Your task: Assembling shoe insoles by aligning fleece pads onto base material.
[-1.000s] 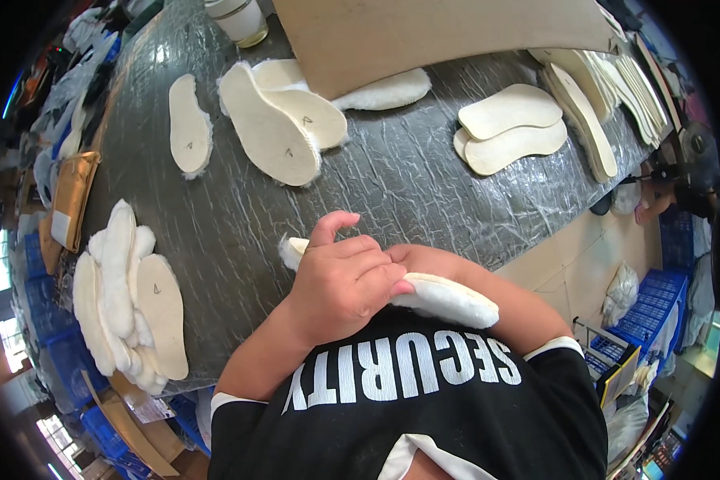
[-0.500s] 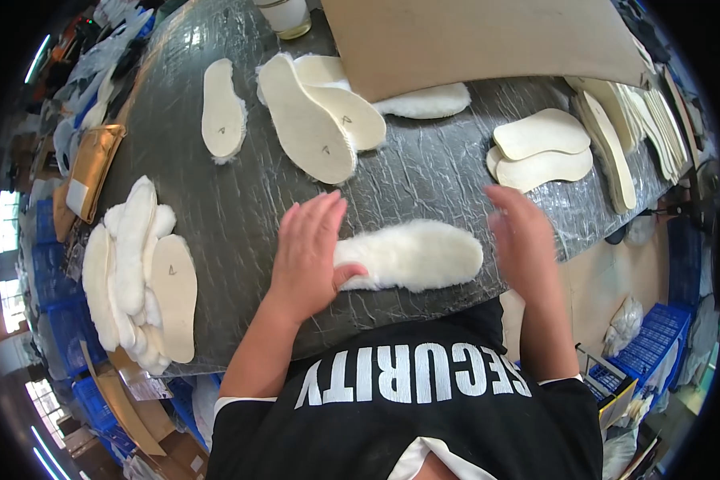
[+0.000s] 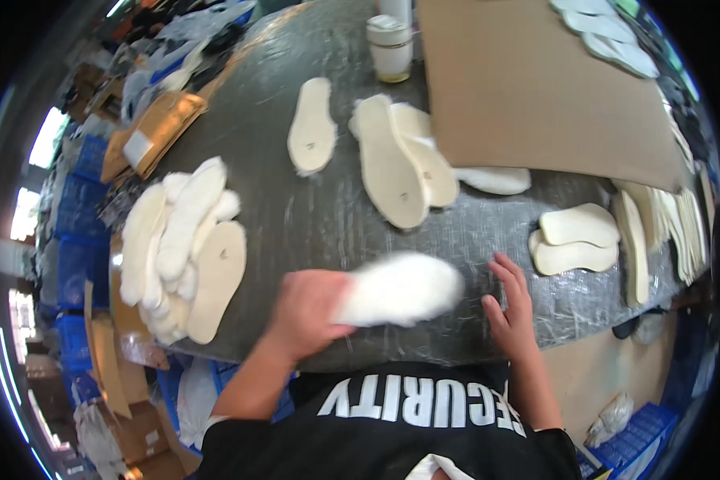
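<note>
A fluffy white insole (image 3: 408, 288), smeared by motion, is gripped at its left end by my left hand (image 3: 306, 314). Thumb and fingers close around that end, and the rest of the insole points right over the table. My right hand (image 3: 510, 308) is apart from it, fingers spread, holding nothing. To the left of my left hand lies a heap of fleecy insoles (image 3: 184, 228), with one cream insole (image 3: 218, 280) face down along its right side. Beyond my hands, large cream insoles (image 3: 392, 164) overlap, and a single narrow insole (image 3: 312, 128) lies to their left.
Dark plastic film covers the table (image 3: 272, 208). A brown cardboard sheet (image 3: 544, 88) spans the far right, partly over a white insole (image 3: 496, 180). Two cream insoles (image 3: 576, 240) lie near a row of stacked ones (image 3: 672, 232). A lidded cup (image 3: 390, 52) stands at the back.
My left hand has taken hold of the fluffy insole's left end, which it was only resting on before, and moves it. The view has shifted, showing more of the table's far side.
</note>
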`<action>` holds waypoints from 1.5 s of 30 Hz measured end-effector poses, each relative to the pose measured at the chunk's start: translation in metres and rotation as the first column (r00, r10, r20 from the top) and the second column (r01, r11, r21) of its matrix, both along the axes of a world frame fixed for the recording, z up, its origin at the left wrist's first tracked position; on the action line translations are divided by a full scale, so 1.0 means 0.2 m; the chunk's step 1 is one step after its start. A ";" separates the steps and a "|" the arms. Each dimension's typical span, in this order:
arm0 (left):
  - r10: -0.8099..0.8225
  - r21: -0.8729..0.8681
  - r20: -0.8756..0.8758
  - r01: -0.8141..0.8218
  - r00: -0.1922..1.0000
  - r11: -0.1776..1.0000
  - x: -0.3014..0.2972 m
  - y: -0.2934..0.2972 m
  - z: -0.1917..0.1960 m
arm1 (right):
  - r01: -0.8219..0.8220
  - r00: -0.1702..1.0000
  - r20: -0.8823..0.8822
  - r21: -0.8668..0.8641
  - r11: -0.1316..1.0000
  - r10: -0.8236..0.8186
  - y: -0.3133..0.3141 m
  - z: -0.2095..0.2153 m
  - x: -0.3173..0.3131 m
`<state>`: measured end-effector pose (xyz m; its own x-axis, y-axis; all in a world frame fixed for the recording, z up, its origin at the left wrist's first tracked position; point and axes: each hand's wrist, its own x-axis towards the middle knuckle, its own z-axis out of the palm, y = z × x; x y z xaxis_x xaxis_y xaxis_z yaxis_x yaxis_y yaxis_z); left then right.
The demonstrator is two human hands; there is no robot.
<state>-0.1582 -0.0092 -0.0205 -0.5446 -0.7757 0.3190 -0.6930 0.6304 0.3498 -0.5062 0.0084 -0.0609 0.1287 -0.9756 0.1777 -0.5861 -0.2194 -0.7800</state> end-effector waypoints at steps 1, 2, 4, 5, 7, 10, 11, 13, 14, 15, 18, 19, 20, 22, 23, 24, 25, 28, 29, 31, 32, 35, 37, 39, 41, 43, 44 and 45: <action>0.110 -0.135 -0.012 -0.111 0.994 0.985 0.16 0.02 0.04 | 0.034 0.999 0.028 0.040 0.999 -0.035 -0.03 0.02 0.00; 0.227 -0.232 -0.045 -0.231 0.973 0.945 0.30 0.03 0.09 | 0.090 0.996 0.011 -0.054 0.995 -0.089 -0.06 0.02 0.01; 0.509 -0.416 0.262 -0.379 0.820 0.826 0.59 0.08 0.33 | 0.071 0.997 -0.003 0.000 0.997 -0.071 -0.14 0.07 0.02; 0.633 -0.361 0.367 -0.523 0.681 0.772 0.63 0.08 0.42 | 0.050 0.999 -0.018 0.066 0.997 -0.049 -0.18 0.10 0.03; 0.698 -0.450 0.421 -0.534 0.580 0.715 0.67 0.09 0.47 | 0.065 0.997 0.027 0.144 0.987 -0.070 -0.32 0.12 0.09; 0.486 -0.212 0.040 -0.467 0.873 0.858 0.46 -0.05 0.35 | 0.167 0.980 -0.113 0.011 0.986 -0.165 -0.48 0.07 0.09; 0.374 -0.138 0.035 -0.366 0.927 0.920 0.32 -0.10 0.28 | 0.232 0.947 -0.210 -0.071 0.970 -0.242 -0.51 0.06 0.07; -0.021 -0.012 0.122 0.023 0.992 1.000 -0.04 -0.22 0.20 | 0.299 0.892 -0.305 -0.158 0.941 -0.335 -0.52 0.06 -0.02; -0.176 0.044 0.072 0.173 0.982 0.984 -0.23 -0.27 0.16 | 0.399 0.743 -0.458 -0.283 0.872 -0.488 -0.49 0.06 -0.10; -0.310 0.065 -0.009 0.310 0.951 0.948 -0.39 -0.32 0.10 | 0.451 0.555 -0.564 -0.415 0.790 -0.612 -0.47 0.07 -0.18; -0.594 0.042 -0.100 0.600 0.798 0.799 -0.87 -0.44 -0.03 | 0.538 0.581 -0.597 -0.229 0.811 -0.553 -0.46 -0.04 -0.44; -0.666 0.001 -0.143 0.673 0.732 0.740 -1.04 -0.47 -0.11 | 0.551 0.629 -0.572 -0.150 0.821 -0.527 -0.46 -0.06 -0.50; -0.672 -0.052 -0.147 0.673 0.726 0.738 -1.17 -0.50 -0.16 | 0.546 0.694 -0.470 -0.151 0.824 -0.546 -0.45 -0.05 -0.52; -0.691 -0.112 -0.150 0.682 0.708 0.723 -1.34 -0.52 -0.22 | 0.571 0.803 -0.259 0.075 0.818 -0.537 -0.41 0.05 -0.57; -0.652 0.061 -0.078 0.656 0.755 0.752 -1.40 -0.53 -0.24 | 0.517 0.844 -0.021 0.296 0.803 -0.535 -0.39 0.08 -0.61; -0.618 0.229 0.005 0.601 0.786 0.766 -1.45 -0.54 -0.24 | 0.572 0.820 -0.062 0.144 0.808 -0.569 -0.37 0.12 -0.70; -0.627 0.221 0.008 0.610 0.779 0.761 -1.47 -0.55 -0.24 | 0.658 0.753 0.060 -0.027 0.753 -0.655 -0.29 0.20 -0.82; -0.643 0.132 0.031 0.634 0.766 0.762 -1.48 -0.59 -0.26 | 0.838 0.546 0.372 -0.243 0.489 -0.750 -0.10 0.68 -0.90; -0.654 0.106 0.030 0.648 0.756 0.754 -1.54 -0.62 -0.25 | 0.718 0.695 0.434 -0.368 0.591 -0.574 0.02 0.76 -1.00; -0.395 0.458 -0.265 0.475 0.880 0.751 -1.56 -0.72 -0.23 | 0.635 0.771 0.377 -0.521 0.570 -0.513 0.06 0.87 -0.84; -0.192 0.504 -0.393 0.385 0.899 0.773 -1.56 -0.73 -0.20 | 0.600 0.784 0.315 -0.605 0.523 -0.534 0.06 0.88 -0.73; 0.536 0.613 -0.622 0.781 0.571 -0.121 -1.45 -0.77 -0.17 | 0.214 0.915 -0.110 -0.681 0.701 -0.387 0.00 0.74 -0.37; 0.618 0.295 -0.660 0.904 0.426 -0.309 -1.43 -0.66 -0.06 | -0.038 0.959 -0.265 -0.477 0.878 -0.103 -0.01 0.57 -0.21; 0.580 0.115 -0.682 0.849 0.444 -0.515 -1.28 -0.66 -0.06 | -0.253 0.936 -0.327 -0.359 0.898 0.132 -0.06 0.43 -0.08; 0.633 0.343 -0.540 0.831 0.555 -0.437 -1.09 -0.64 -0.10 | -0.209 0.964 -0.234 -0.360 0.909 0.129 -0.13 0.50 -0.06; 0.566 0.417 -0.610 0.832 0.555 -0.366 -0.91 -0.61 -0.17 | -0.047 0.978 -0.203 -0.467 0.883 -0.055 -0.32 0.57 -0.16; 0.537 0.355 -0.654 0.843 0.533 -0.404 -0.87 -0.58 -0.17 | 0.000 0.972 -0.181 -0.643 0.766 -0.152 -0.53 0.57 -0.28; 0.537 0.359 -0.657 0.846 0.530 -0.394 -0.79 -0.55 -0.20 | 0.135 0.874 -0.297 -0.611 0.780 -0.384 -0.72 0.65 -0.34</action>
